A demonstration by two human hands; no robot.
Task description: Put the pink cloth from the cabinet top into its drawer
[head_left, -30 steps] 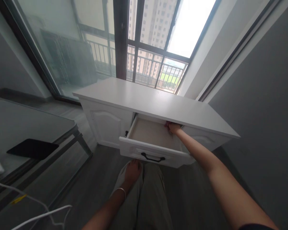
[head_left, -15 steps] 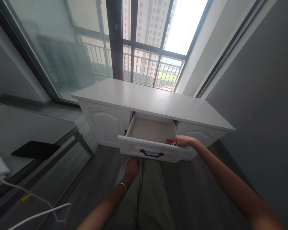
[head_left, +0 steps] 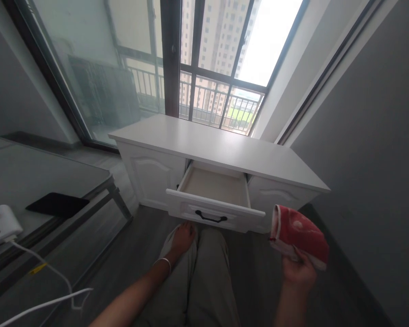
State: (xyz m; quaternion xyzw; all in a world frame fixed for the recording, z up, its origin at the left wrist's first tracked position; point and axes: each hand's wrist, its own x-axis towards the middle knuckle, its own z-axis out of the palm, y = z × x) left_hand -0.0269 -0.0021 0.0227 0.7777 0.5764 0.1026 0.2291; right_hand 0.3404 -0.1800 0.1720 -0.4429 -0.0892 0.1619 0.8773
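Right hand (head_left: 299, 271) has come out of the drawer (head_left: 215, 187) and now grips a red pouch (head_left: 299, 234), raised clear of the drawer's right front corner; drawer left pulled out, nothing seen inside; left hand (head_left: 183, 237) lies flat on the knee, holding nothing; open floor right of the cabinet (head_left: 221, 147); table (head_left: 27, 175) edge close on the left.

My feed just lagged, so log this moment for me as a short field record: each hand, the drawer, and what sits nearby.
right hand: raised, gripping a red pouch with white edging
left hand: resting on the knee, a bangle on the wrist
drawer: pulled open, inside looks bare
cabinet: white, under the window
glass table: at left, with black phone, white device and its cable
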